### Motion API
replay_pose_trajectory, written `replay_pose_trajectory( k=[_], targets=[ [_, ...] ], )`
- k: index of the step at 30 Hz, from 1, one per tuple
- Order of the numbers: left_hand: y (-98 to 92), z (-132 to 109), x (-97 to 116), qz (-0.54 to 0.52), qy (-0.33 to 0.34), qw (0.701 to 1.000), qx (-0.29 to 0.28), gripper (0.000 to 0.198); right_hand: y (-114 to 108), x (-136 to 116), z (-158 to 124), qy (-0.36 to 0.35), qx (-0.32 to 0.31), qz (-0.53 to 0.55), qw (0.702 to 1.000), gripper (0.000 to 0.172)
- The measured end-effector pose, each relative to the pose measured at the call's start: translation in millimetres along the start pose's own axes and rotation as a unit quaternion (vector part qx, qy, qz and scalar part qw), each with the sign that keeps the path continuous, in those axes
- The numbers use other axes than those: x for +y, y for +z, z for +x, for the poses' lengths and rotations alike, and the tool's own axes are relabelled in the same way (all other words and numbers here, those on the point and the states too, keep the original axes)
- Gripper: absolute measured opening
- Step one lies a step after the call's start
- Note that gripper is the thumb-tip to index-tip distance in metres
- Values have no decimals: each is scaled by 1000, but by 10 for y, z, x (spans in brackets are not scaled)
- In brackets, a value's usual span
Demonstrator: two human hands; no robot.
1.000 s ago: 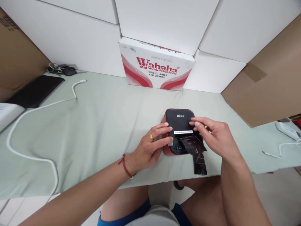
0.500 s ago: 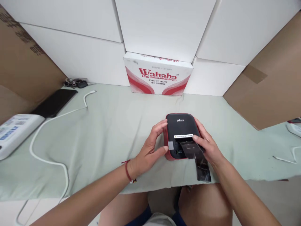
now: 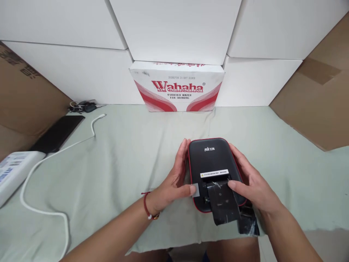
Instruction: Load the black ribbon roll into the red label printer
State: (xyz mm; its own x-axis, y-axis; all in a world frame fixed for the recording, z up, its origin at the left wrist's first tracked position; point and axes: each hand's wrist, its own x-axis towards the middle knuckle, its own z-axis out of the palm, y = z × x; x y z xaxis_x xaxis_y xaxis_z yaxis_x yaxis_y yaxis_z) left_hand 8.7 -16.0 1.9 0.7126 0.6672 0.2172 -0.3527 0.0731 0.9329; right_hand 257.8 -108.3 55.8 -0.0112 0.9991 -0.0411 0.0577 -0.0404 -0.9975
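A black printer (image 3: 209, 160) with red edges is between my hands, its top with a white logo facing me. From the slot in its near half hangs a strip of dark film (image 3: 222, 203), over the front edge. A second dark, shiny piece (image 3: 248, 220) shows beside it, partly behind the printer's corner. My left hand (image 3: 180, 178) grips the left side, its thumb on a small grey sticker (image 3: 196, 190). On the right side, my right hand (image 3: 247, 178) wraps the edge, its thumb at the film by the slot. The fingers under both sides are partly hidden.
A Wahaha water carton (image 3: 178, 87) stands at the back against white boxes (image 3: 174, 29). Along the left lie keys (image 3: 83, 106), a black phone (image 3: 58, 133), a white power strip (image 3: 19, 171) and a white cable (image 3: 40, 209). Brown cardboard (image 3: 313, 109) borders the right. Pale green cloth (image 3: 122, 153) covers the table.
The printer now looks larger and nearer, tipped so that its top faces me more. My left fingers have closed in along its side, and the left thumb has moved onto the sticker. The view has shifted.
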Motion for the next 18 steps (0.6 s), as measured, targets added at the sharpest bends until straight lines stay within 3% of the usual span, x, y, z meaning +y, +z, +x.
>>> replay_pose_trajectory(
  k=[3,7,12,15,18],
  targets=[
    [-4,-7,32,-2,-9,1000,0,112,5,12,-57,-41,41,-82,995,82],
    [-7,8,64,-32,-25,999,-7,112,-16,69,-70,-98,42,-181,978,53],
    [23,20,106,-68,-42,997,-19,111,-12,31,-41,-166,59,-241,954,40],
    [34,6,109,-47,-54,997,-10,112,29,-53,-108,-261,67,-305,913,36],
    [27,-17,82,-14,-67,998,2,118,111,-124,-199,-392,51,-368,842,26]
  ],
)
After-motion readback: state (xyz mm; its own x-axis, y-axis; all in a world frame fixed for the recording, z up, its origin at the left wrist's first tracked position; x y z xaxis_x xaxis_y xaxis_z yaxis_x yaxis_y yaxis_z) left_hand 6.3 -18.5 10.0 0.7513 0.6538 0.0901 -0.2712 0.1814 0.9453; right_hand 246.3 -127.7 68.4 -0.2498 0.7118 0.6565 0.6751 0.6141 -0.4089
